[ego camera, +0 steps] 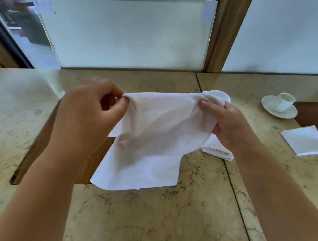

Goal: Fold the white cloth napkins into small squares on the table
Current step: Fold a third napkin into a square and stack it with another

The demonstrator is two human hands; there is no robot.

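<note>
From the head camera, a soft white cloth napkin (151,138) hung open in the air at the centre of the view, above the beige marbled stone worktop (158,219). Its upper edge ran from about ten o'clock to two o'clock, and its lower hem drooped toward six o'clock, just over the worktop or brushing it; which could not be told.

The left hand (89,119) pinched the top left corner between thumb and curled fingertips. The right hand (226,123) had the top right corner bunched in its grip, thumb on the near face and fingers wrapped behind.

At four o'clock, partly behind the right hand, lay a low stack of folded white napkins (218,150). Farther out at three o'clock lay a single folded white square napkin (305,142), well apart from the stack. A white cup on a white saucer (280,105) stood at two o'clock, and the rim of another white cup (218,95) showed just behind the held cloth.

The cloth looked light, limp and creased, so it would likely sag wherever unsupported. Holding at the corners, then laying it flat before creasing, seemed the surest way to get square edges.
</note>
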